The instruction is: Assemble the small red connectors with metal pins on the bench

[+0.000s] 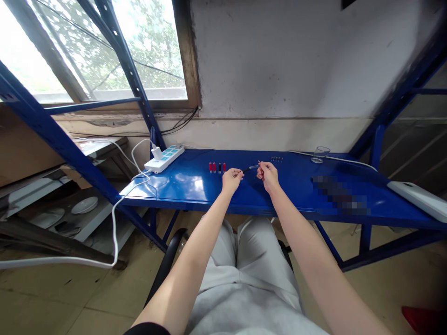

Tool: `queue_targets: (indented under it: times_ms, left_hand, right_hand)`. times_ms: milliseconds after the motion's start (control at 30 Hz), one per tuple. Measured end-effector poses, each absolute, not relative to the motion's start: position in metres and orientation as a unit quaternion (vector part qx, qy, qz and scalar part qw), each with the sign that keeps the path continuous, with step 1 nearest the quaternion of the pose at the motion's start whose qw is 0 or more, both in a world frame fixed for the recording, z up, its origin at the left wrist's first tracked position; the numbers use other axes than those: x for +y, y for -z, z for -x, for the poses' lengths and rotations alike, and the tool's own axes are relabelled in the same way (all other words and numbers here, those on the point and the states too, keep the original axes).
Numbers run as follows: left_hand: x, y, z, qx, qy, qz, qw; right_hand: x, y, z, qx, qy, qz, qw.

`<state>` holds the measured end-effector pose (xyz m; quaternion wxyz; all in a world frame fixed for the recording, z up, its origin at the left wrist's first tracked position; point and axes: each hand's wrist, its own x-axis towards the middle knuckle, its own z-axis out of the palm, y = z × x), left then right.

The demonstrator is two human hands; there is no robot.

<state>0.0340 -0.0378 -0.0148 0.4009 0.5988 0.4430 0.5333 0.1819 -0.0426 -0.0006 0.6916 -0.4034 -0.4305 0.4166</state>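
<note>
Above the blue table, both of my hands are on a slim pen-like tube, black towards the left and clear towards the right. My left hand pinches its dark end. At the clear end, the fingers of my right hand are closed on it; the tip there is too small to make out. Just beyond my left hand is a row of small red pieces with a black piece among them. Several tiny dark pieces lie behind my right hand.
A white power strip with a plugged-in charger sits at the table's left end. Towards the right are a glass, a blurred-out dark object and a white device. Blue frame posts rise at both sides.
</note>
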Motion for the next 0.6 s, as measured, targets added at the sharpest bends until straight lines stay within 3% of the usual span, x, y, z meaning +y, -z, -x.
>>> queue_targets:
  times_ms: [600]
  left_hand:
    - [-0.0348, 0.0165, -0.0333, 0.480, -0.531, -0.566, 0.409]
  right_hand:
    - [-0.0425, 0.0061, -0.1797, -0.497, -0.344, 0.414, 0.681]
